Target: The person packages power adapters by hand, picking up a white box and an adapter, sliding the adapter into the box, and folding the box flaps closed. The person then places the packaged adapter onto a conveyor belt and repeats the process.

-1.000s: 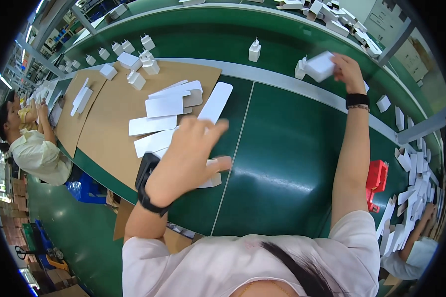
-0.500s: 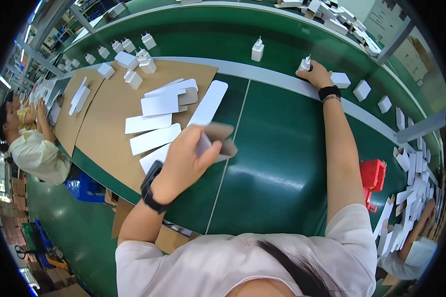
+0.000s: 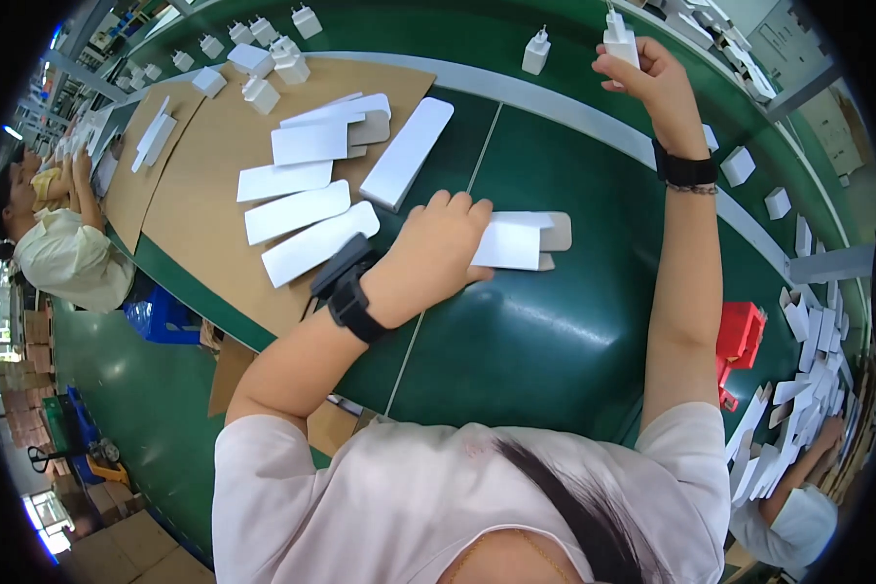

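In my right hand [image 3: 664, 90] is a white plug-in power adapter [image 3: 621, 44], pinched by the fingers with its prongs upward, above the pale strip along the green belt. My left hand [image 3: 433, 255] is closed round one end of a small white carton [image 3: 512, 240] low over the green table. The carton's open end, with its flaps out, faces right. Beside that hand, a long white carton [image 3: 409, 154] lies at a slant. More white open-flapped cartons [image 3: 307, 234] lie fanned out on the brown cardboard sheet [image 3: 209, 214] to the left.
One adapter [image 3: 535, 53] stands on the belt [image 3: 477, 39]; several more [image 3: 288, 64] stand at the far left. A red holder [image 3: 740, 336] is right of my right arm, near a heap of white cartons [image 3: 808, 389]. Co-workers sit at left [image 3: 63, 238] and lower right [image 3: 793, 511].
My right hand has lifted the adapter off the belt's edge. My left hand has moved right and turned its carton, so the open end now points right. The view has tilted down.
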`<state>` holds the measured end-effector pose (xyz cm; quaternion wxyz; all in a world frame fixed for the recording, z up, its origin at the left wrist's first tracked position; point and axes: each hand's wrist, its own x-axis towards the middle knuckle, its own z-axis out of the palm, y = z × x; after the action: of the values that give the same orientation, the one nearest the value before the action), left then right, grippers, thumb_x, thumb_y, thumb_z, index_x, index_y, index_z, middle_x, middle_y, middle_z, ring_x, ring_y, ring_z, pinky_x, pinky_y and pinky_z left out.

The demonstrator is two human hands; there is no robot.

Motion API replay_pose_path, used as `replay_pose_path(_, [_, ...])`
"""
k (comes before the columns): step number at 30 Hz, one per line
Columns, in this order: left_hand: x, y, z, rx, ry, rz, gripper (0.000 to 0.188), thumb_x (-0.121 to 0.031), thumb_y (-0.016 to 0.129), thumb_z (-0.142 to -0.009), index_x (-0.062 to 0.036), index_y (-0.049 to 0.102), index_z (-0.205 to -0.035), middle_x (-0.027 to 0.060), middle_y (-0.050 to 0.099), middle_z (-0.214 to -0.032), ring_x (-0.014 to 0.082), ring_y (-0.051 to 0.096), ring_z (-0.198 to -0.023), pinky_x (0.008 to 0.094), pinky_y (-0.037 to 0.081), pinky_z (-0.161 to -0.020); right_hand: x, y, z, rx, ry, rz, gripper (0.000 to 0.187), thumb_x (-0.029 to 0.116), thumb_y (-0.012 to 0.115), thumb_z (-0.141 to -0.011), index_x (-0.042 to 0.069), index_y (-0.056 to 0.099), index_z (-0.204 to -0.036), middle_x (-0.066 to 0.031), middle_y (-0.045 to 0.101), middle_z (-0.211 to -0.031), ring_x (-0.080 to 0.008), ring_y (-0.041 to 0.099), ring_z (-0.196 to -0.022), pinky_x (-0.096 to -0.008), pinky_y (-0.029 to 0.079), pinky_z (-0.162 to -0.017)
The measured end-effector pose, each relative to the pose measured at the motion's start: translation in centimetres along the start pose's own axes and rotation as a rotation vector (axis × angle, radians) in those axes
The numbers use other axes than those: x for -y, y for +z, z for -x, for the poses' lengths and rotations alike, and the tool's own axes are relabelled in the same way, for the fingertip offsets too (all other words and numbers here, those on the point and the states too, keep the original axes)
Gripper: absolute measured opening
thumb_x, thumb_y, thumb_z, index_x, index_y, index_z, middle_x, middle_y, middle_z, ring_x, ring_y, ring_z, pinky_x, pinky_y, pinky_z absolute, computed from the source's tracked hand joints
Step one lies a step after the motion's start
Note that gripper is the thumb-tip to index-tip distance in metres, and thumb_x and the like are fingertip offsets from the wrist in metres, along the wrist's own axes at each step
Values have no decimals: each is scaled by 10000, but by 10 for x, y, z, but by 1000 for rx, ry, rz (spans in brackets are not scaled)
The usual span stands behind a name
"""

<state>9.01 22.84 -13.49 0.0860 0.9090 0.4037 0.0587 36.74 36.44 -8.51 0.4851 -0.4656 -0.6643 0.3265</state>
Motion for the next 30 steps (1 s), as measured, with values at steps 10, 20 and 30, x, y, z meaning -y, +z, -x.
replay_pose_path(10, [2, -16, -11, -463, -164, 1125, 526, -275, 677, -795, 19, 432, -1157, 166, 544, -1053, 295, 533, -942, 366, 435, -809, 91, 6, 60, 241, -565, 22, 458, -30, 716, -651, 40, 617, -1093, -64, 536, -1083, -161, 538, -989, -262, 439, -827])
replay_pose_path(20, [14, -12, -1, -927, -116, 177, 606, -100, 828, -577, -31, 478, -1067, 121, 547, -974, 305, 532, -859, 369, 433, -752, 109, 23, 73, 337, -424, 273, 421, 108, 756, -600, 63, 655, -1007, -78, 585, -999, -194, 575, -843, -278, 462, -725])
replay_pose_path(30, [6, -9, 0, -859, -150, 190, 690, -184, 834, -531, -22, 485, -1103, 138, 552, -950, 324, 518, -853, 397, 429, -748, 99, 43, 70, 365, -410, 323, 447, 5, 758, -605, 57, 514, -976, -95, 608, -922, -250, 582, -711, -299, 484, -658])
